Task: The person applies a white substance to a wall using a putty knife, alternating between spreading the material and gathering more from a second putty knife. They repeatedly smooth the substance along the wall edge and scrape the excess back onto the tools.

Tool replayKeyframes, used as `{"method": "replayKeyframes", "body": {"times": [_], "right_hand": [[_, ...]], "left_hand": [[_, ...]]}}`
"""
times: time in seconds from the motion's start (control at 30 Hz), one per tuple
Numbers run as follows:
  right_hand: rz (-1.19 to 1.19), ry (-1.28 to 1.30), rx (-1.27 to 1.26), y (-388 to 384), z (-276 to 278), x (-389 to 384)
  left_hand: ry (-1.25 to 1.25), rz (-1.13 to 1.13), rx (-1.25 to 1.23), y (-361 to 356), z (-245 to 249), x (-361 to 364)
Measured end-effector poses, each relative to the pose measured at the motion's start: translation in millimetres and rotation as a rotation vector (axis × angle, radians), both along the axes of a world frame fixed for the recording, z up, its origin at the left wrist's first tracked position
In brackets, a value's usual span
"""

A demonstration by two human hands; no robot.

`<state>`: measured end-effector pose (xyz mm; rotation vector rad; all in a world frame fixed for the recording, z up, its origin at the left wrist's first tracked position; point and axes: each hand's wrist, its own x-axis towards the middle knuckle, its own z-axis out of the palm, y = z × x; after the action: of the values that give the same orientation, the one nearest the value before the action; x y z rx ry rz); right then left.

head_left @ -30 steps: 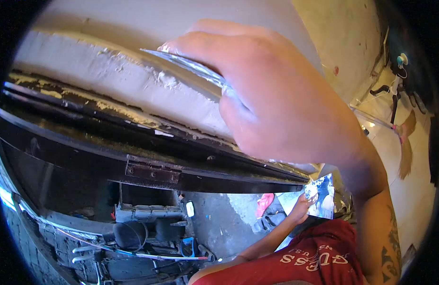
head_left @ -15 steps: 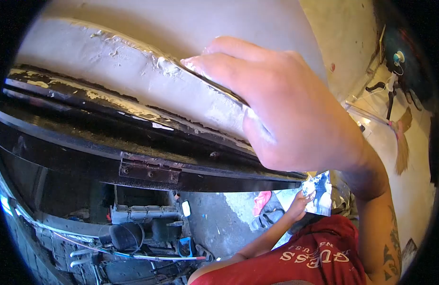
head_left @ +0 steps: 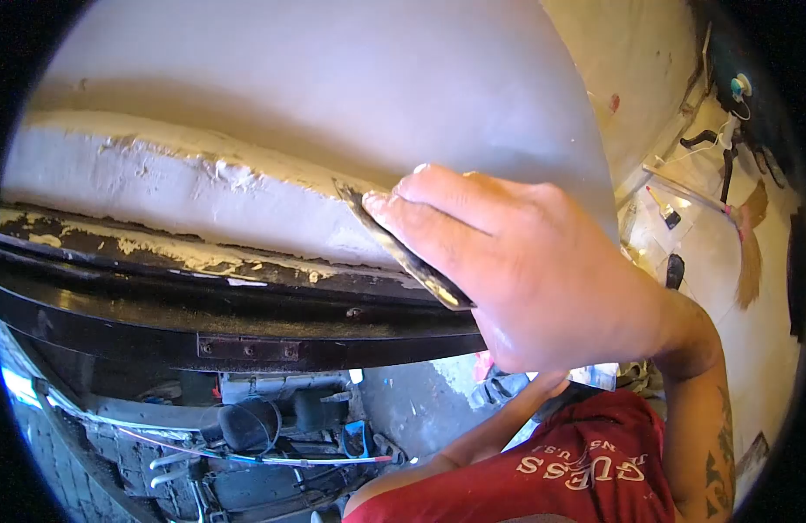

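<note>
Right hand, grip clenched on a putty knife, presses plaster (ridged, white); left hand mostly hidden, grip unclear.

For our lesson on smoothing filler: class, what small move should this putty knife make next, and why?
Probably draw the putty knife left along the ledge. The right hand presses its blade on the ledge's edge; to its left, the filler ridge looks rough and lumpy above the black frame.

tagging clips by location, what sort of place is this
Probably a doorway under repair: the right hand presses a putty knife against rough filler on the wall, above a worn black door frame with a hinge.
</note>
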<state>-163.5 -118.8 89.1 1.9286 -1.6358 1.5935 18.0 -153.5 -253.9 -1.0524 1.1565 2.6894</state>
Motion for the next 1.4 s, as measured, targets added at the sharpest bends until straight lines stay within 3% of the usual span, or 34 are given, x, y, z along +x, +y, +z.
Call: {"method": "replayKeyframes", "body": {"times": [0.23,0.33,0.57,0.73,1.4], "right_hand": [[0.035,-0.105,0.013,31,-22,-20],[-0.126,-0.083,-0.187,36,-12,-18],[-0.496,0.645,-0.519,13,46,-22],[-0.656,0.876,-0.655,-10,80,-17],[-0.686,0.872,-0.544,-28,60,-12]], "left_hand": [[-0.002,0.025,-0.024,7,10,-10],[0.110,-0.013,-0.079,10,40,-18],[0.164,-0.009,0.006,19,25,-10],[0.237,0.068,0.035,25,11,2],[0.254,0.127,0.021,0,10,13]]}}
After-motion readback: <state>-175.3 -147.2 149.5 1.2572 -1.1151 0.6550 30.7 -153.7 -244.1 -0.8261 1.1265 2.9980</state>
